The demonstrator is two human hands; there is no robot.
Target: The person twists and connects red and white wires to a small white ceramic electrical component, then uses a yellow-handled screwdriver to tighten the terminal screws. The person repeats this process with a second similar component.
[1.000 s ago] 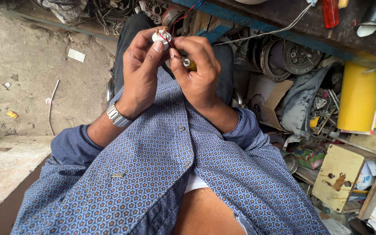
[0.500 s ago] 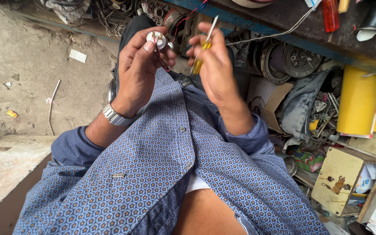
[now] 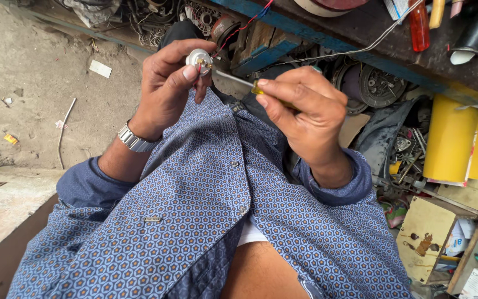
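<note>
Pinching a small round metal part between thumb and fingers, the left hand is closed firmly around it and holds it up in front of the chest, with thin red wires trailing from the part toward the clutter above. The right hand is curled shut on a screwdriver with a yellowish handle, mostly hidden in the fist; its thin steel shaft points left, and the tip meets the face of the round part. Judging by that contact, the work on the part looks to be in progress: the tool is engaged, but whether a screw is loose or tight is too small to tell, and the wires remain attached.

Both forearms rise from the lap, elbows bent, wrists angled inward so the hands face each other, near but apart. A metal wristwatch sits on the left wrist, and blue patterned shirt sleeves cover the arms. To the right stand a yellow container and a blue-edged shelf crowded with parts; bare dusty floor lies to the left.
</note>
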